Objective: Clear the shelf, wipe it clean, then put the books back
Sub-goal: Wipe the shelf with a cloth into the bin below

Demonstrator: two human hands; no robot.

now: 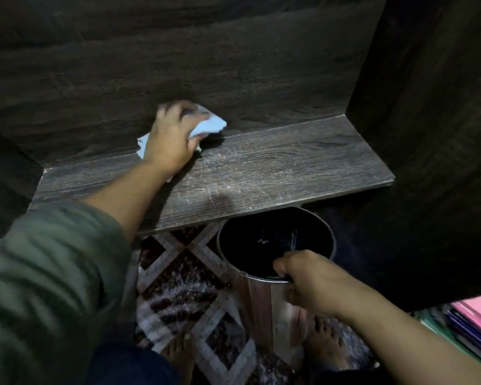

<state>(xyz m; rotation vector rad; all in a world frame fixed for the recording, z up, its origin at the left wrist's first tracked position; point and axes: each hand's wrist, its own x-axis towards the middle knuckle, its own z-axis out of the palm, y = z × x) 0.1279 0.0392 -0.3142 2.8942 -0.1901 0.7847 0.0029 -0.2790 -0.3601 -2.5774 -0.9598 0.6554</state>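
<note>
A dark wood-grain shelf (275, 168) runs across the middle, bare of books and streaked with pale marks. My left hand (170, 137) presses a white cloth (208, 125) against the shelf's back edge, where it meets the back panel; the cloth sticks out on both sides of the hand. My right hand (308, 282) grips the near rim of a shiny metal bin (264, 301), held just under the shelf's front edge. The bin's inside is dark. A stack of books (472, 326) with pink and purple covers lies at the lower right.
Dark wood side panels (428, 134) close in the shelf on both sides. A patterned rug (178, 287) covers the floor below, and bare feet (325, 343) stand on it beside the bin.
</note>
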